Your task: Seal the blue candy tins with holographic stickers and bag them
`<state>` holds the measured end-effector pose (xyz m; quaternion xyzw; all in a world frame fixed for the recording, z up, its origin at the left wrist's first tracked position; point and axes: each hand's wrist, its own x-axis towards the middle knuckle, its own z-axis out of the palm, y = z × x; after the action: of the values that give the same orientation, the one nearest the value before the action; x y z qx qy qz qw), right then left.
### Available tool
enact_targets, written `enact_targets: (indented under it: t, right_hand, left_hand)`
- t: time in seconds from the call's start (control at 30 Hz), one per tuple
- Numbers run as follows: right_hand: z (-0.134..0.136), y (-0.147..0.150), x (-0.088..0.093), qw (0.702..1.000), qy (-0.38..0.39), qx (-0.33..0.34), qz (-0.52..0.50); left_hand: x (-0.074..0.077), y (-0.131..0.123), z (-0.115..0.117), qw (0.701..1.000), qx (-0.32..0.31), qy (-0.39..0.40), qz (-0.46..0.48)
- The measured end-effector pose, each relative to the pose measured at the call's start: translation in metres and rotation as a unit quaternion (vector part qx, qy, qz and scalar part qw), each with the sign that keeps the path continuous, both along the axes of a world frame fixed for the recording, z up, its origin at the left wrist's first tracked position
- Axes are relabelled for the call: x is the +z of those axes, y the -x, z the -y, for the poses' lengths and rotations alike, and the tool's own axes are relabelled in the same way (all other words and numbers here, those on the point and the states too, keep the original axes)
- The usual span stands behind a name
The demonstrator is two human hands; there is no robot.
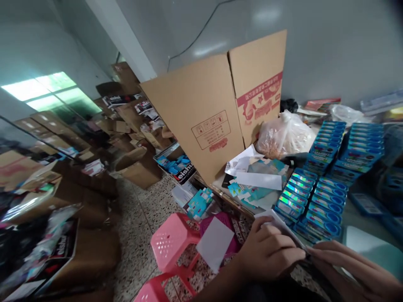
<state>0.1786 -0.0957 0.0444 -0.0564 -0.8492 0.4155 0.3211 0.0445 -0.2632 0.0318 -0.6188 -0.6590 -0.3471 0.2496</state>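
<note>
My left hand (270, 249) is closed around a folded white card (278, 219), its fingers curled over the near side. At the card's right end, the fingertips of my right hand (349, 262) press together against the edge, close to the left fingertips. The card's underside is hidden by my hands. Just beyond them, rows of blue blister-style packs with shiny fronts (325, 207) lie stacked on the table. Loose white strips (260, 181) and turquoise printed cards (241, 191) are scattered left of the packs.
A tall open carton (201, 121) stands behind the table's left side, beside a filled plastic bag (286, 134). Pink stools (173, 239) and a purple stool bearing a white sheet (215, 243) are on the speckled floor. Cardboard boxes (94, 235) crowd the left.
</note>
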Motion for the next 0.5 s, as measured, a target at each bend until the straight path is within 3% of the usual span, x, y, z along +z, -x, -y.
enact_targets:
  t: [0.1,0.23,0.33,0.5]
  right_hand:
    - [-0.010,0.006,0.004,0.997,-0.054,0.053,0.008]
    - [-0.018,0.012,0.008,0.994,-0.091,0.052,0.010]
    - [-0.022,0.015,0.008,0.996,-0.080,0.042,0.023]
    - [-0.027,0.019,-0.001,0.999,-0.042,0.005,0.032]
  left_hand:
    - [0.001,0.002,-0.007,0.999,0.021,-0.049,0.003]
    - [0.002,0.006,-0.017,0.997,0.031,-0.074,-0.021]
    - [-0.001,0.011,-0.021,0.997,0.028,-0.049,-0.052]
    - [-0.002,0.017,-0.024,0.994,0.019,-0.083,-0.062]
